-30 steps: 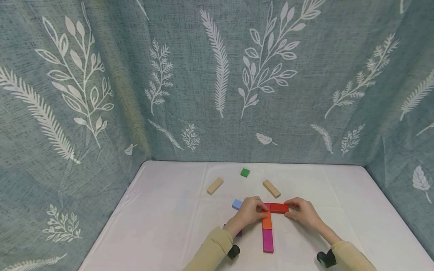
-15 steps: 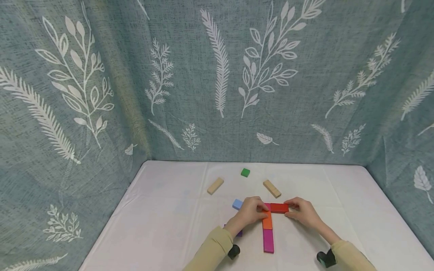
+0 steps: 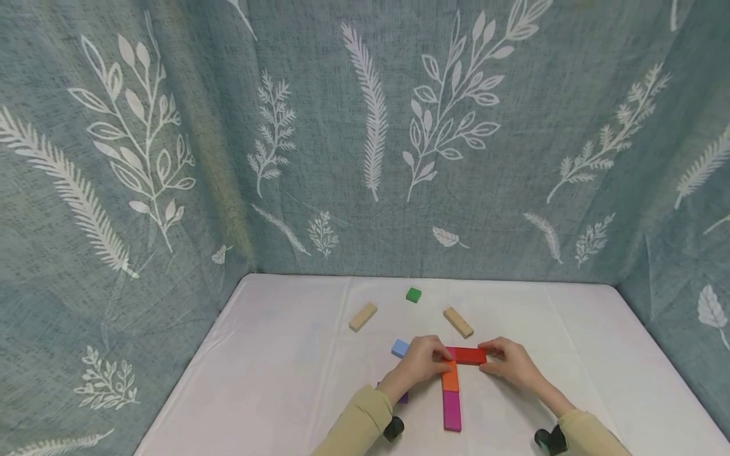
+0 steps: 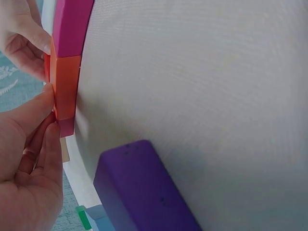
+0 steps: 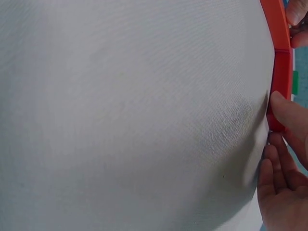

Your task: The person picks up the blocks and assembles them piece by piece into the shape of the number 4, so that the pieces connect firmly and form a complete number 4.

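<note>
My left hand [image 3: 423, 360] is at the top of a row of blocks, its thumb and fingertips pinching a pink block [image 3: 452, 352], partly hidden. The thumb tip touches an orange block [image 3: 450, 378] just below. A magenta block [image 3: 452, 411] continues that row toward me. To the right of the pink block lies a red block [image 3: 470, 356], end against it. My right hand [image 3: 511, 362] pinches the red block's right end between thumb and fingers. In the left wrist view, a purple block [image 4: 139, 187] stands close to the left hand.
Left of the left hand lies a light blue block [image 3: 400, 348]. Two plain wooden blocks [image 3: 362, 316] and a green block [image 3: 413, 295] lie farther back on the white table [image 3: 274, 354]. Patterned teal curtains [image 3: 319, 158] enclose the back and sides.
The view has tilted slightly, so everything sits a little lower. The right hand's fingers have shifted slightly on the red block's end; the blocks keep their arrangement.
</note>
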{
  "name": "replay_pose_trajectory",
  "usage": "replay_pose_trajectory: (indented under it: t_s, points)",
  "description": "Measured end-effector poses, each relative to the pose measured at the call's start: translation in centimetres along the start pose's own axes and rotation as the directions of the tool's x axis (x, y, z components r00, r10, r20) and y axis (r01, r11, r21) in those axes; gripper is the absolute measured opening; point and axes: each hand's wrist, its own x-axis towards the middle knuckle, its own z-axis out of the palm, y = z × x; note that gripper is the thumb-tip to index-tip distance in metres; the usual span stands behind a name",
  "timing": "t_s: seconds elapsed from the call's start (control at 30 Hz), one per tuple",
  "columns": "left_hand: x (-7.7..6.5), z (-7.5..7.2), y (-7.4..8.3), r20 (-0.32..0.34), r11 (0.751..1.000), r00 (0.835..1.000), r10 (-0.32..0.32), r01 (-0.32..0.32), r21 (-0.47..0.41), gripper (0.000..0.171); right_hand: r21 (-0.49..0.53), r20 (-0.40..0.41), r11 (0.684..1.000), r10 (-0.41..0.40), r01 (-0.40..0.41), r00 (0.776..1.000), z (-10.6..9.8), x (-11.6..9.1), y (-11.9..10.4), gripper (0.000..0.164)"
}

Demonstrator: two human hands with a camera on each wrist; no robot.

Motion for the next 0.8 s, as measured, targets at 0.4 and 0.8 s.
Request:
replay_pose_trajectory:
  t_s: [0.4,0.8]
  points:
    - [-0.1,0.14,-0.1,0.004,1.0,1.0,-0.022,0.022,-0.007,0.013,0.016,0.013,0.998,0.061,-0.061,0.998,0.21,0.38,0.1,0.038]
    - [0.13,0.26,-0.38,-0.007,1.0,1.0,0.005,-0.005,-0.025,0.012,0.019,0.023,0.998,0.06,-0.061,0.998,-0.19,0.58,0.53,0.039]
